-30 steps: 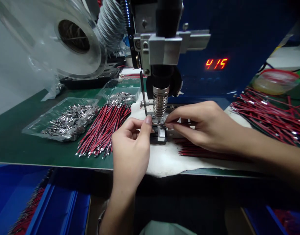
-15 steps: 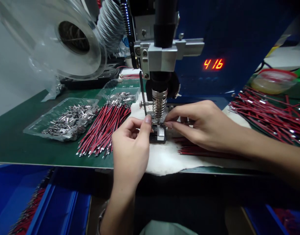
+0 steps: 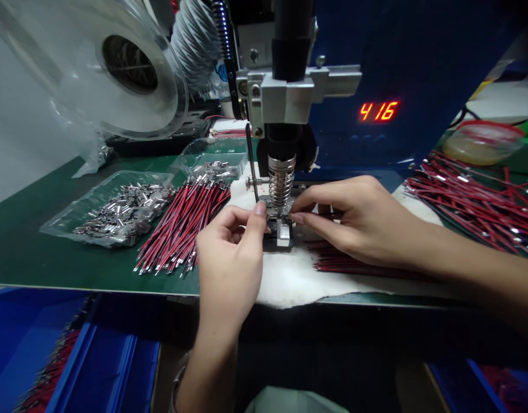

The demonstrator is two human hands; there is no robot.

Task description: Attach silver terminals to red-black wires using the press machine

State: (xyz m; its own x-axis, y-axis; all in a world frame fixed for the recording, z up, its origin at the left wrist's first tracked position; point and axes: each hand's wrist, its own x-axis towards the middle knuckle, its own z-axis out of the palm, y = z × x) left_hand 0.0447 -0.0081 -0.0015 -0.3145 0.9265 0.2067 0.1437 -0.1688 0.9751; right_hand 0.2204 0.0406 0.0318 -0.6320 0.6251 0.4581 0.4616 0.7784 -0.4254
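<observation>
My left hand (image 3: 232,252) is closed in a pinch at the left side of a small metal fixture (image 3: 283,234). What lies between its thumb and forefinger is too small and hidden to name. From the right, my right hand (image 3: 358,221) pinches a thin wire, mostly covered by the fingers, at the same fixture. Directly above, the spring-wrapped tip (image 3: 282,183) of a bench machine's head (image 3: 287,100) comes down between my fingertips. A bundle of red and black wires (image 3: 328,261) lies on a white cloth (image 3: 285,281) under my right hand.
To the left are a clear tray of small metal parts (image 3: 124,209) and a pile of red-black wires (image 3: 182,229). More wires (image 3: 474,201) lie at right. A blue machine body (image 3: 419,69) with a red display stands behind. Blue bins (image 3: 104,355) sit below the table edge.
The machine head has come down a little onto the fixture, and the display has gone from 415 to 416. My hands have stayed nearly still.
</observation>
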